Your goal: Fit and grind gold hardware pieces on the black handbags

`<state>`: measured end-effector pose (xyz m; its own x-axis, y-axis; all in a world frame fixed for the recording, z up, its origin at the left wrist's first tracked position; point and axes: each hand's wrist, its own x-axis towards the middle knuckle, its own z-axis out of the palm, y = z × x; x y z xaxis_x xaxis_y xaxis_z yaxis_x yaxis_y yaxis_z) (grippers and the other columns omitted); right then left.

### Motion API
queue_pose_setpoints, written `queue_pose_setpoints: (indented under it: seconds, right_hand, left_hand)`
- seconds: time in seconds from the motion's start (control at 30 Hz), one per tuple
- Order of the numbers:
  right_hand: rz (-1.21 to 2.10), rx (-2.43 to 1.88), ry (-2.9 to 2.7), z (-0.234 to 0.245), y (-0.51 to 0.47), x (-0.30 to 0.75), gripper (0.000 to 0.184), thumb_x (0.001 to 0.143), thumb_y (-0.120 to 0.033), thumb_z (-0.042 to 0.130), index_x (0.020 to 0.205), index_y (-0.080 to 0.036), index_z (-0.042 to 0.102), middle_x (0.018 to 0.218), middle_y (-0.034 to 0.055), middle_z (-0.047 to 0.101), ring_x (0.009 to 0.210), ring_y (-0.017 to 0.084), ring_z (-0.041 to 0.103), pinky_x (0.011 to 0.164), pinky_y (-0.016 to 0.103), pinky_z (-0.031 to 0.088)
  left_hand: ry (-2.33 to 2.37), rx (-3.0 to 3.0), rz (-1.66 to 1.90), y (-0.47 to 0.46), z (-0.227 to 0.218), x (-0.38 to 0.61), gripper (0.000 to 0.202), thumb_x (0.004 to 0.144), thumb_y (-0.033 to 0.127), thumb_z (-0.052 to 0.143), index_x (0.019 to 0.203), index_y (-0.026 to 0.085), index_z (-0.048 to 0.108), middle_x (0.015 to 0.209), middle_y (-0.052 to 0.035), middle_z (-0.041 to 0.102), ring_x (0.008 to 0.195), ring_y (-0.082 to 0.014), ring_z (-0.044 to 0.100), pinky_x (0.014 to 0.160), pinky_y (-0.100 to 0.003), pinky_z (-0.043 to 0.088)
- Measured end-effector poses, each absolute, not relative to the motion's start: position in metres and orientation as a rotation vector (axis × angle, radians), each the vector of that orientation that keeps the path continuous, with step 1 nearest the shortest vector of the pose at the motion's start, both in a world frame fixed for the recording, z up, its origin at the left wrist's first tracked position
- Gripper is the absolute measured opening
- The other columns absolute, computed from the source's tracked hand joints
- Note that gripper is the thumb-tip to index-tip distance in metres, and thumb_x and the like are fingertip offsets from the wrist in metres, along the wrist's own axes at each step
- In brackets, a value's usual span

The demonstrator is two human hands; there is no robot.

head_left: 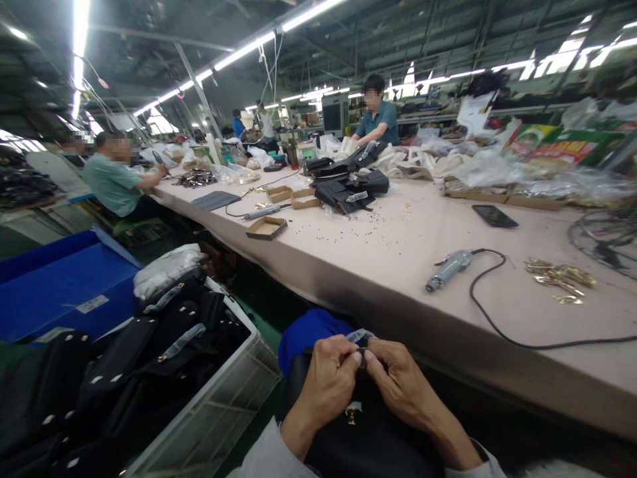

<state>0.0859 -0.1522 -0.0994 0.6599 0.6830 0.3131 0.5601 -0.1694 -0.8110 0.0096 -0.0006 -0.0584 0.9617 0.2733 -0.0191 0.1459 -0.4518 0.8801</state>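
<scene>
A black leather bag (358,438) lies in my lap below the table edge, a small gold clasp on its front. My left hand (328,378) and my right hand (398,378) meet at its top edge. Both pinch a small part wrapped in clear film (361,336); the fingers are closed around it. An electric screwdriver (448,269) with a black cord lies on the table a little beyond my right hand. Gold metal fittings (560,275) sit further right.
A long pale table (388,265) runs away to the left, holding cardboard trays (267,228), black bags (348,189) and a phone (494,216). A white crate (219,405) of black bags stands at my left, beside a blue bin (64,279). Other people sit at the far side.
</scene>
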Motion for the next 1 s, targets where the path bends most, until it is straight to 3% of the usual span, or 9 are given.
queue_pose_setpoints:
  seconds: [0.4, 0.53, 0.63, 0.73, 0.87, 1.0]
  right_hand:
    - [0.291, -1.821, -0.847, -0.1, -0.145, 0.08, 0.041, 0.102, -0.034, 0.047, 0.065, -0.021, 0.038, 0.065, -0.0029, 0.038, 0.062, 0.014, 0.035, 0.062, 0.029, 0.026]
    - [0.377, -1.799, -0.748, -0.102, -0.143, 0.08, 0.048, 0.101, -0.046, 0.053, 0.063, -0.021, 0.038, 0.065, -0.0031, 0.033, 0.063, 0.014, 0.031, 0.059, 0.029, 0.022]
    - [0.469, -1.692, -0.689, -0.104, -0.146, 0.08, 0.05, 0.104, -0.053, 0.046, 0.066, -0.021, 0.042, 0.065, -0.0028, 0.034, 0.062, 0.014, 0.032, 0.058, 0.029, 0.024]
    - [0.508, -1.647, -0.707, -0.105, -0.15, 0.08, 0.049, 0.106, -0.052, 0.043, 0.068, -0.021, 0.043, 0.067, -0.0024, 0.036, 0.063, 0.015, 0.034, 0.059, 0.029, 0.026]
    - [0.421, -1.752, -0.763, -0.103, -0.152, 0.078, 0.044, 0.104, -0.046, 0.048, 0.067, -0.021, 0.04, 0.069, -0.0019, 0.038, 0.066, 0.015, 0.037, 0.062, 0.029, 0.028]
    - [0.401, -1.776, -0.785, -0.103, -0.15, 0.077, 0.041, 0.103, -0.043, 0.046, 0.069, -0.021, 0.038, 0.07, -0.0022, 0.038, 0.066, 0.015, 0.036, 0.062, 0.03, 0.027]
  left_hand:
    - [0.285, 2.081, 0.193, 0.003, -0.068, 0.009, 0.033, 0.085, 0.019, 0.052, 0.052, 0.02, 0.045, 0.058, 0.002, 0.044, 0.059, -0.0143, 0.043, 0.062, -0.033, 0.026]
    - [0.292, 2.066, 0.2, 0.002, -0.069, 0.008, 0.035, 0.086, 0.023, 0.052, 0.052, 0.02, 0.045, 0.058, 0.0022, 0.044, 0.058, -0.0139, 0.042, 0.06, -0.033, 0.026]
    - [0.309, 2.047, 0.199, 0.0, -0.065, 0.008, 0.034, 0.085, 0.024, 0.053, 0.052, 0.019, 0.051, 0.057, 0.0015, 0.047, 0.058, -0.0141, 0.043, 0.059, -0.032, 0.027]
    - [0.366, 2.02, 0.176, -0.001, -0.064, 0.009, 0.027, 0.081, 0.022, 0.053, 0.055, 0.018, 0.06, 0.057, 0.0003, 0.053, 0.057, -0.0147, 0.047, 0.057, -0.031, 0.029]
    - [0.378, 2.001, 0.144, 0.001, -0.068, 0.008, 0.026, 0.079, 0.021, 0.052, 0.053, 0.02, 0.054, 0.05, 0.0014, 0.05, 0.052, -0.0142, 0.045, 0.055, -0.031, 0.027]
    - [0.353, 1.949, 0.05, 0.004, -0.071, 0.008, 0.032, 0.088, 0.029, 0.049, 0.058, 0.021, 0.055, 0.046, 0.0019, 0.05, 0.048, -0.0148, 0.045, 0.054, -0.03, 0.028]
